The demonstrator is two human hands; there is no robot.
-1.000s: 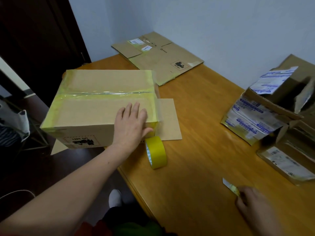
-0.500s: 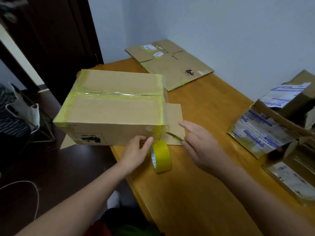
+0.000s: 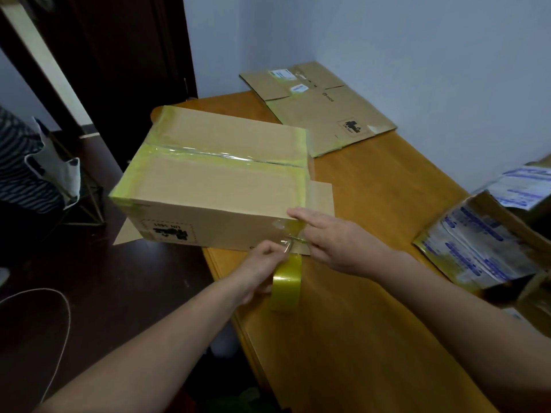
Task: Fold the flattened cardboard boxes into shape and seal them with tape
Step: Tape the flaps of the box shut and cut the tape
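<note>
Both grips have closed in on the near right corner of the taped box [image 3: 214, 186] since a moment ago. My right grip [image 3: 337, 245] has slid forward. Its forefinger lies straight on the box's top edge at that corner, while thumb and other fingers pinch a thin blade [image 3: 295, 239], too small to see well, against the tape. My left grip [image 3: 262, 263] has risen from the yellow tape roll [image 3: 286, 287], and its curled fingers pinch the strip running from roll to box. That roll stands on edge at the near rim of the counter [image 3: 387, 323], just beside the box, which sits at the counter's left end. A flattened box [image 3: 325, 114] lies by the far wall, and a heap of opened boxes [image 3: 477, 251] sits to the right.
</note>
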